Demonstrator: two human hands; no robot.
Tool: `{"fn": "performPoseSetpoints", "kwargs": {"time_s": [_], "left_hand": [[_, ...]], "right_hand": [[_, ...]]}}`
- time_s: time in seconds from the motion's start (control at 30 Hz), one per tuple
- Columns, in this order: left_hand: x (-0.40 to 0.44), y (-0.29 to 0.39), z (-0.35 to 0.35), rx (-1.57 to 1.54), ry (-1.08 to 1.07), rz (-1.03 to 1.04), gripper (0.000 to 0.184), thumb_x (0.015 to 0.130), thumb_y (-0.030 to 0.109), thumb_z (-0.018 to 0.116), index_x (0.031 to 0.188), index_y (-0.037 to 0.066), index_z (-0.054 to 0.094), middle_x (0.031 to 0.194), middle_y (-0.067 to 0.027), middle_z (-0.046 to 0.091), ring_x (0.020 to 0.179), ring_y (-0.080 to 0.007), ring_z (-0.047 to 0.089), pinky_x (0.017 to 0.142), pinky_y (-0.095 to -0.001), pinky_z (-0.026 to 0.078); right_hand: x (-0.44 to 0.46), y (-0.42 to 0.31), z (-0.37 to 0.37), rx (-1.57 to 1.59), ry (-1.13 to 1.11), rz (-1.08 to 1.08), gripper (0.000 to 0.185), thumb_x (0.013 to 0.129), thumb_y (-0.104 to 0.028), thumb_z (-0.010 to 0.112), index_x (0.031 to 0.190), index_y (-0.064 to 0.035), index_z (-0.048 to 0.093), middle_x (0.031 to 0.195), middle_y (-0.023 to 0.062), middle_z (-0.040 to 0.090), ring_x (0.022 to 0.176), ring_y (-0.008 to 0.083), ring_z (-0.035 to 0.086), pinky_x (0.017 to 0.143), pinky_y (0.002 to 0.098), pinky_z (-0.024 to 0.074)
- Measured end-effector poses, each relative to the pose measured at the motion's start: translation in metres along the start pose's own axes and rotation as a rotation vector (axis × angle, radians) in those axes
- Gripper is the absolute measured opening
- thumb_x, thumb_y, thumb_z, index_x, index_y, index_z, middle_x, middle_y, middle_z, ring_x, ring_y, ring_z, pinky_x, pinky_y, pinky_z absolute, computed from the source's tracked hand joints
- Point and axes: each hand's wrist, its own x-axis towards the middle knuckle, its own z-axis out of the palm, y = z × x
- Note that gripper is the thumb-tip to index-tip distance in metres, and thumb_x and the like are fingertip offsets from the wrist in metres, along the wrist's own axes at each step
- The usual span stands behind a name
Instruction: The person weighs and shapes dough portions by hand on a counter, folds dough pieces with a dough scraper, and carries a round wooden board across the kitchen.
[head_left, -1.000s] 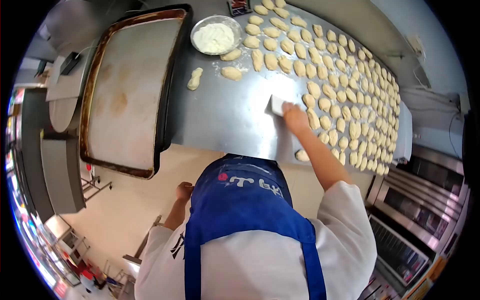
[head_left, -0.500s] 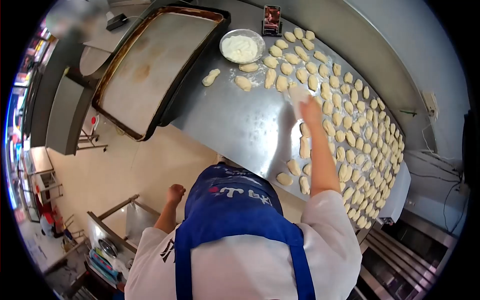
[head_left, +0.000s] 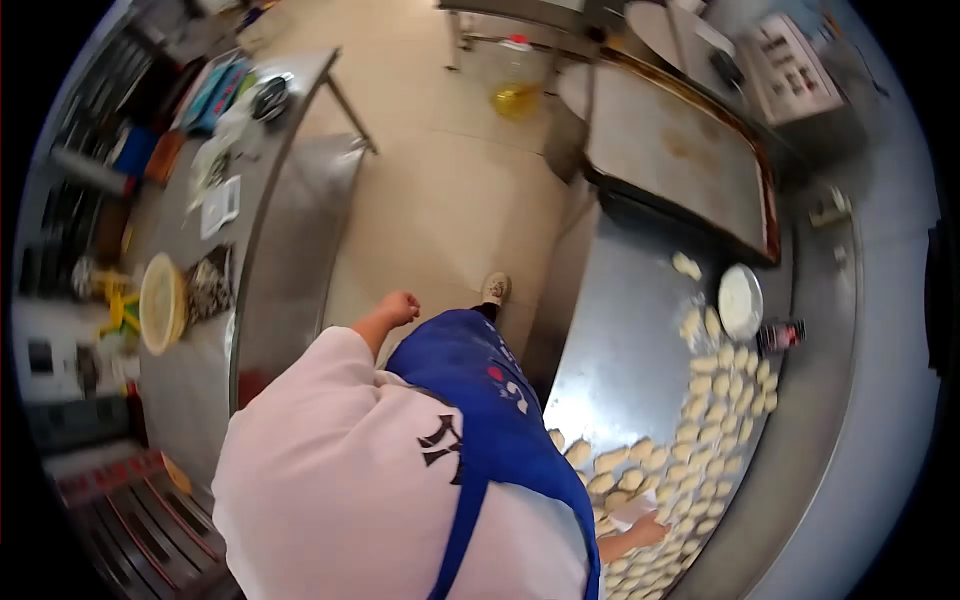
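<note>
My right hand [head_left: 648, 531] is low on the right, closed on a flat white scraper [head_left: 632, 510] over the dough pieces. Rows of small pale dough pieces [head_left: 708, 412] cover the near and right part of the metal table [head_left: 610, 340]. My left hand [head_left: 401, 307] hangs beside my blue apron over the floor, its fingers curled; whether it holds anything is too small to tell. A bowl of white flour [head_left: 740, 302] stands near a few separate dough pieces [head_left: 686, 265]. Next to the bowl is a phone on a stand [head_left: 781, 335].
A large baking tray [head_left: 680, 140] lies at the table's far end. To the left stands another metal table [head_left: 280, 230] with a round basket [head_left: 163, 303], a white scale [head_left: 220, 207] and bags. An oil bottle [head_left: 515, 85] is on the floor beyond.
The view has swung toward the left, bringing the second table into sight. My right hand has moved with the scraper from the bare metal in among the dough pieces.
</note>
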Motion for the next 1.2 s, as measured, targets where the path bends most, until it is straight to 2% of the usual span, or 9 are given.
{"fn": "performPoseSetpoints", "kwargs": {"time_s": [0.17, 0.3, 0.43, 0.5, 0.6, 0.87, 1.0, 1.07, 1.2], "left_hand": [[-0.023, -0.004, -0.007, -0.278, 0.157, -0.161, 0.019, 0.084, 0.018, 0.061, 0.096, 0.004, 0.066, 0.082, -0.0066, 0.068, 0.064, -0.0125, 0.062, 0.059, -0.0265, 0.051], [-0.033, -0.023, -0.011, -0.868, 0.272, -0.191, 0.018, 0.087, 0.023, 0.06, 0.092, 0.006, 0.065, 0.078, 0.0013, 0.064, 0.06, -0.0078, 0.056, 0.051, -0.0234, 0.045], [-0.037, -0.059, -0.046, -1.148, 0.36, -0.244, 0.015, 0.087, 0.023, 0.059, 0.088, 0.008, 0.064, 0.078, 0.0017, 0.064, 0.059, -0.0056, 0.054, 0.05, -0.0213, 0.044], [-0.036, -0.079, -0.08, -1.284, 0.56, -0.198, 0.013, 0.085, 0.02, 0.061, 0.082, 0.007, 0.063, 0.071, -0.001, 0.063, 0.046, -0.0071, 0.047, 0.038, -0.0223, 0.034], [-0.055, -0.106, -0.158, -1.316, 0.77, -0.166, 0.014, 0.087, 0.021, 0.06, 0.09, 0.008, 0.063, 0.074, 0.0011, 0.065, 0.047, -0.0054, 0.047, 0.04, -0.0207, 0.034], [-0.047, -0.199, -0.336, -1.383, 0.855, -0.223, 0.016, 0.091, 0.026, 0.059, 0.085, 0.012, 0.064, 0.069, 0.0049, 0.059, 0.055, -0.0036, 0.049, 0.046, -0.0195, 0.039], [-0.023, -0.207, -0.349, -1.378, 0.707, -0.195, 0.01, 0.084, 0.02, 0.062, 0.079, 0.012, 0.064, 0.064, 0.0031, 0.055, 0.055, -0.0059, 0.05, 0.044, -0.0213, 0.037], [-0.009, -0.194, -0.34, -1.393, 0.681, -0.165, 0.018, 0.084, 0.026, 0.063, 0.076, 0.011, 0.064, 0.061, 0.0017, 0.054, 0.046, -0.0076, 0.044, 0.04, -0.0232, 0.034], [0.022, -0.173, -0.314, -1.442, 0.543, -0.217, 0.017, 0.086, 0.025, 0.062, 0.089, 0.01, 0.067, 0.07, 0.0015, 0.06, 0.052, -0.0058, 0.047, 0.041, -0.0221, 0.034]], "right_hand": [[-0.008, -0.187, -0.02, 0.378, 0.121, -0.6, 0.046, 0.084, -0.02, 0.063, 0.121, 0.0033, 0.053, 0.12, 0.0245, 0.052, 0.11, 0.0387, 0.05, 0.096, 0.0441, 0.0411], [-0.079, -0.309, -0.032, 0.418, -0.017, -1.069, 0.041, 0.081, -0.013, 0.065, 0.117, 0.0032, 0.054, 0.12, 0.0235, 0.052, 0.111, 0.0387, 0.049, 0.097, 0.0446, 0.0395], [-0.152, -0.366, -0.006, 0.433, -0.083, -1.346, 0.041, 0.079, -0.014, 0.066, 0.116, 0.0016, 0.054, 0.121, 0.022, 0.051, 0.113, 0.0385, 0.048, 0.097, 0.0453, 0.0389], [-0.193, -0.387, 0.002, 0.379, -0.212, -1.413, 0.042, 0.079, -0.014, 0.066, 0.116, 0.0003, 0.054, 0.121, 0.021, 0.051, 0.114, 0.0376, 0.048, 0.098, 0.0458, 0.0385], [-0.244, -0.414, 0.008, 0.352, -0.28, -1.597, 0.041, 0.078, -0.014, 0.067, 0.115, 0.0, 0.055, 0.121, 0.0213, 0.051, 0.114, 0.0373, 0.048, 0.097, 0.0445, 0.0394], [-0.372, -0.498, 0.022, 0.175, -0.423, -1.601, 0.039, 0.077, -0.015, 0.068, 0.111, 0.0003, 0.057, 0.117, 0.0203, 0.053, 0.11, 0.0369, 0.051, 0.095, 0.0419, 0.0417], [-0.389, -0.509, 0.066, 0.023, -0.619, -1.677, 0.037, 0.076, -0.018, 0.068, 0.108, -0.0015, 0.061, 0.11, 0.0219, 0.057, 0.107, 0.0371, 0.052, 0.093, 0.0427, 0.043], [-0.409, -0.5, 0.056, -0.195, -0.707, -1.489, 0.037, 0.077, -0.024, 0.064, 0.107, -0.0011, 0.061, 0.109, 0.0244, 0.057, 0.103, 0.0386, 0.055, 0.09, 0.0441, 0.0451], [-0.394, -0.539, 0.101, -0.586, -0.831, -1.534, 0.04, 0.078, -0.028, 0.059, 0.108, -0.0021, 0.062, 0.11, 0.0246, 0.059, 0.102, 0.0372, 0.058, 0.088, 0.0454, 0.047]]}}
